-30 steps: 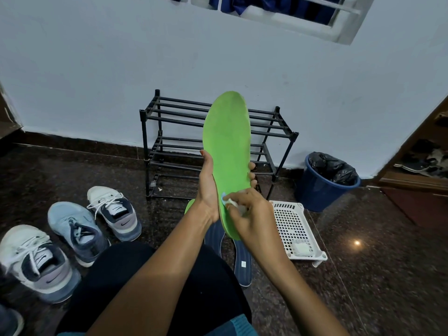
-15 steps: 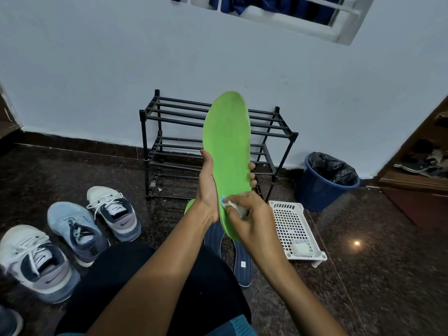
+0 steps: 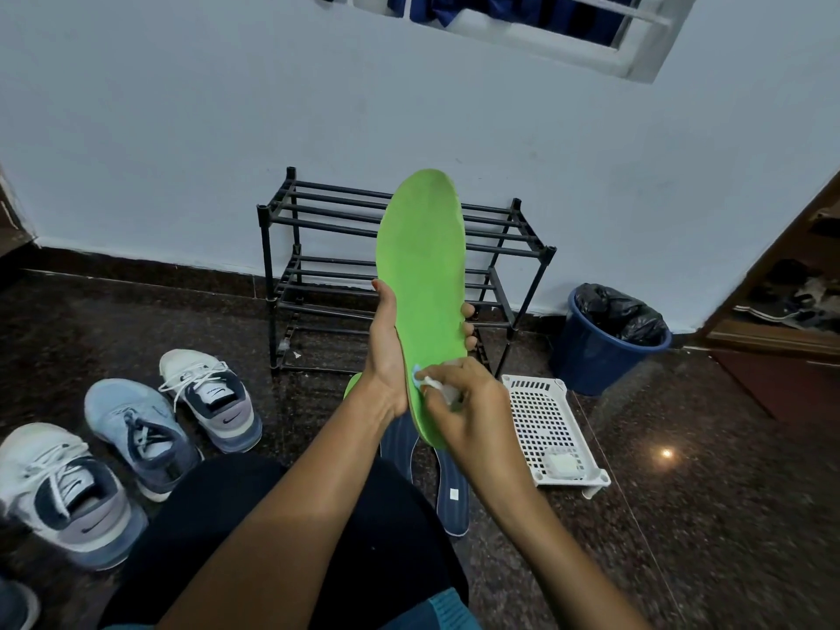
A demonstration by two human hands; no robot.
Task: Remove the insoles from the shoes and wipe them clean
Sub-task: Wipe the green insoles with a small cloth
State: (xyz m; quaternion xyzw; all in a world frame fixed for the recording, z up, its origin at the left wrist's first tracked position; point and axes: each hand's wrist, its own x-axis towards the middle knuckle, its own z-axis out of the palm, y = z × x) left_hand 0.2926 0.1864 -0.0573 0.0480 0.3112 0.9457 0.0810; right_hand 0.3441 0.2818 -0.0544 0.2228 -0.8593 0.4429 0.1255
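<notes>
green insole (image 3: pixel 422 284): held upright in front of the person, toe end up, heel end down, above the lap. left hand (image 3: pixel 386 356) grips it at mid-length, thumb along the left edge, fingers (image 3: pixel 468 310) curled round the back with the tips showing past the right edge. right hand (image 3: pixel 477 406) has its fingers bent and pinching a small white wipe (image 3: pixel 438 386), which is pressed against the face of the insole near the heel, just below the left hand's hold.

floor (image 3: pixel 682 516): dark polished stone. two dark blue insoles (image 3: pixel 452 488) lie flat side by side beneath the held insole, partly hidden by the hands and the knee. a sliver of a second green insole (image 3: pixel 351 385) shows beside the left wrist; how it lies cannot be told.

left of the person, three sneakers stand on the floor: a white and navy sneaker (image 3: pixel 213 397) nearest the rack, a light blue sneaker (image 3: pixel 136 429) just beside it, and a second white and navy sneaker (image 3: pixel 59 493) near the left edge of the view.

black shoe rack (image 3: pixel 318 266): stands against the white wall, behind the held insole. to its right, a blue bin (image 3: pixel 600 361) lined with a black bag. near the bin, a white perforated tray (image 3: pixel 541 420) lies on the floor with a small white pad (image 3: pixel 561 463) in its near corner.
</notes>
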